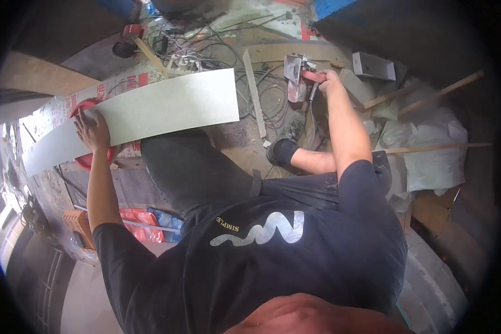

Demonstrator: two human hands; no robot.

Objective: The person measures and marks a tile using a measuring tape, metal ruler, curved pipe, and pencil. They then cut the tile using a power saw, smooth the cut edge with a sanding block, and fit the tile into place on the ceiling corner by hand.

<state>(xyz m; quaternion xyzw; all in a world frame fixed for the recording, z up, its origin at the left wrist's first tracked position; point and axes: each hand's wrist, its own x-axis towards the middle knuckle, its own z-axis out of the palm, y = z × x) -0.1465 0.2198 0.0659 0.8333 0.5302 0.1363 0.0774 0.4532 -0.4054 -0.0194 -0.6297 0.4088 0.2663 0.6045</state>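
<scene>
**Pale board (172, 103) amid red and black**

The board is plain off-white. Under it, the round piece (94, 161) is red; just beyond it, the sheet (131, 83) is white with red print. Right of the board, the strip (255, 94) is beige, the tool (293, 71) grey with a red handle (312, 75), the sacks (434, 153) white, the sticks (440, 147) tan. Below the board, the packets (142, 229) are red and blue, the trousers (197, 170) charcoal, and the shirt (328, 256) black with a silver squiggle and small yellowish lettering.

A gap lies between the strip (254, 92) and the tool (293, 70); the panel (172, 104) bars the left, sticks (442, 92) and bags (435, 153) the right, cables (182, 62) the far side.
</scene>
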